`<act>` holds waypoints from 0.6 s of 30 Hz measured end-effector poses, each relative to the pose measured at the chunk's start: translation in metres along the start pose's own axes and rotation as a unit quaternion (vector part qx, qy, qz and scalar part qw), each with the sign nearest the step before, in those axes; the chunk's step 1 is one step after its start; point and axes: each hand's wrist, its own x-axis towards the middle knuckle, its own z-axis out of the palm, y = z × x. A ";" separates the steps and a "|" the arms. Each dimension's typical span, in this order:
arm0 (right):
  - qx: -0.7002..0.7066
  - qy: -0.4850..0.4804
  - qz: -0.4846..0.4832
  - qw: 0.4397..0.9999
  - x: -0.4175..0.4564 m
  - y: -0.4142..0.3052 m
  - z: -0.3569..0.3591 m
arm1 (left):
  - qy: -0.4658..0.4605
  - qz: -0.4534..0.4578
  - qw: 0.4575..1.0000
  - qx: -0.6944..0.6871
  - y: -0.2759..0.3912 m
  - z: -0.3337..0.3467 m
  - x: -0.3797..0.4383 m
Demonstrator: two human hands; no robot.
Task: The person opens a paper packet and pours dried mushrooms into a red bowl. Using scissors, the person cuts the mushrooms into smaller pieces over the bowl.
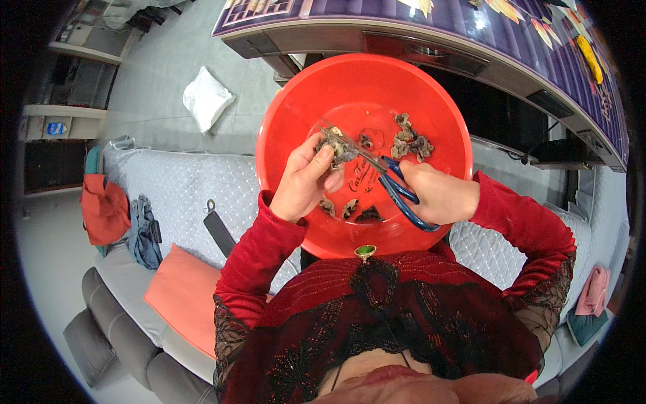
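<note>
A large red plastic basin (308, 101) lies before me, against my lap. My left hand (308, 177) pinches a grey, ruffled piece of what looks like dried wood ear fungus (344, 151) over the basin. In my right hand (436, 192) is a pair of scissors (398, 194) with blue handles. Their blades reach left to the held piece and partly overlap it; whether they are parted there I cannot tell. A cluster of similar fungus pieces (411, 139) rests on the basin's right side. Smaller pieces (349, 208) lie near its front, and one dark bit (366, 140) near the middle.
Beyond the basin stands a table (353, 30) with a glossy purple patterned top. I sit on a sofa with a quilted grey cover (176, 171). On its left part are a black phone (219, 232), an orange cushion (184, 298) and jeans (145, 232). A white bag (207, 98) lies on the floor.
</note>
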 end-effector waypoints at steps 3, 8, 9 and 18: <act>0.097 0.003 -0.064 0.993 0.000 -0.002 0.006 | 0.008 0.019 0.999 0.041 -0.003 0.003 0.001; -0.068 0.082 -0.024 0.994 0.005 0.010 0.014 | 0.025 -0.001 0.999 0.022 -0.001 0.001 0.001; -0.084 0.082 0.008 0.993 0.004 0.010 0.009 | -0.004 -0.001 1.000 0.018 -0.001 -0.006 0.001; -0.190 0.135 -0.026 0.972 0.003 0.017 0.016 | 0.061 0.021 0.998 0.023 -0.001 -0.001 0.011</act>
